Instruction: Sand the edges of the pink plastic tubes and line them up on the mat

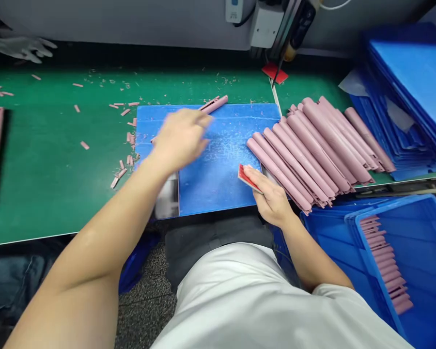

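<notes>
A: Entry, left hand (181, 138). Position?

B: Over the far left part of the blue mat (218, 169), which lies on the green table (39, 169). The hand is motion-blurred. The fingers look loosely curled and close together, but I cannot tell whether they pinch anything.

A: Nearest item to it?

B: A single pink part (215, 103), lying at a slant across the mat's far edge, just beyond the fingertips. Contact not confirmed.

A: Right hand (272, 196)?

B: At the near right corner of the mat. Thumb and fingers are pressed together, pinching a small red tool (246, 177). The tool's edge rests on the mat, just beside the lowest of the stacked pink tubes (312, 145).

A: The tubes?

B: A heap of them lying side by side, slanted, spanning the mat's right edge and the table.

A: Surroundings?

B: Pink offcuts (125, 155) are scattered left of the mat. A blue crate (421, 232) at lower right holds a row of pink pieces (385, 261). Stacked blue sheets (414, 82) sit at far right, and a pale glove (22, 47) lies at far left.
</notes>
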### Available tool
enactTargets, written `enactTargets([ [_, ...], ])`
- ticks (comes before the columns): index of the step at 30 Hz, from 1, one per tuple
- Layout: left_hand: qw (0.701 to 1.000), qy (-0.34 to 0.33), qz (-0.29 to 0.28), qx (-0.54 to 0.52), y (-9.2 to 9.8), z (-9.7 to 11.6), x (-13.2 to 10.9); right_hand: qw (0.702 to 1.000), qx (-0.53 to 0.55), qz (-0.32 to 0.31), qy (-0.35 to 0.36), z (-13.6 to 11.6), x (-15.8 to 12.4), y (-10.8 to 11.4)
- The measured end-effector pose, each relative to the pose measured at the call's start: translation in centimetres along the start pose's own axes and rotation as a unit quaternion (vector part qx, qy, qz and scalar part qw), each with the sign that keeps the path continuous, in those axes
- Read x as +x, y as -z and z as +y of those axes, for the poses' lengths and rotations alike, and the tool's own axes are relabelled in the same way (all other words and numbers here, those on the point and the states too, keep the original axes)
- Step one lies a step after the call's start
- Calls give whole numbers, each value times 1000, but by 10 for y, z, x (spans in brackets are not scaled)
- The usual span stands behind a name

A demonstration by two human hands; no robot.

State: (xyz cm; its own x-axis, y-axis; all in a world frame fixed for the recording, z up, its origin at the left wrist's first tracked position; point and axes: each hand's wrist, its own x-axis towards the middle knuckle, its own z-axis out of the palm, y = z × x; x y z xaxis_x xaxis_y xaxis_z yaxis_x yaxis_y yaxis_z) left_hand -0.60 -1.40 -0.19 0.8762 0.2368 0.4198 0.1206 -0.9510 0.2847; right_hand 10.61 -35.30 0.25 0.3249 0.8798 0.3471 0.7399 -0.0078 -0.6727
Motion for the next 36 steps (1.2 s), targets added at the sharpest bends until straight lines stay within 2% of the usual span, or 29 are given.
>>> enactTargets([
  [2,995,-86,-52,-25,-26,56,31,999,32,25,-26,-1,-1,9],
  [4,979,-155,-130,-6,-44,98,58,996,63,42,-48,-2,-3,20],
  [5,971,-174,-160,7,-47,109,68,995,75,44,-54,-2,-5,25],
  [7,963,-187,-193,26,-39,109,73,992,97,38,-66,0,-11,35],
  [8,962,-185,-197,22,-28,100,66,990,111,43,-73,2,-14,39],
  [10,968,-162,-192,-17,7,74,35,982,152,67,-87,4,-21,44],
  [13,980,-58,-153,-113,69,37,-42,970,192,117,-95,3,-24,44],
  [15,988,11,-94,-118,100,32,-97,973,155,142,-89,1,-15,41],
  [16,990,49,-65,-113,109,36,-122,979,116,143,-86,1,-8,39],
  [18,986,131,-17,-105,111,58,-162,992,17,109,-67,4,12,32],
  [20,969,212,45,-115,96,87,-186,996,-79,34,-38,10,33,20],
  [22,944,273,119,-141,77,115,-195,987,-154,-31,-25,8,46,3],
  [24,926,293,174,-164,64,137,-194,979,-193,-54,-30,-7,46,-15],
  [26,929,267,191,-169,60,152,-190,982,-180,-54,0,-34,34,-30],
  [28,943,215,196,-159,63,161,-189,986,-131,-65,80,-61,21,-39],
  [30,954,165,203,-147,68,165,-188,982,-93,-88,138,-70,17,-41],
  [31,958,143,206,-140,70,166,-189,982,-91,-94,134,-68,18,-39],
  [34,964,91,217,-122,72,170,-188,989,-125,-68,41,-52,24,-28],
  [36,967,73,214,-120,73,173,-187,989,-127,-65,40,-51,22,-24],
])
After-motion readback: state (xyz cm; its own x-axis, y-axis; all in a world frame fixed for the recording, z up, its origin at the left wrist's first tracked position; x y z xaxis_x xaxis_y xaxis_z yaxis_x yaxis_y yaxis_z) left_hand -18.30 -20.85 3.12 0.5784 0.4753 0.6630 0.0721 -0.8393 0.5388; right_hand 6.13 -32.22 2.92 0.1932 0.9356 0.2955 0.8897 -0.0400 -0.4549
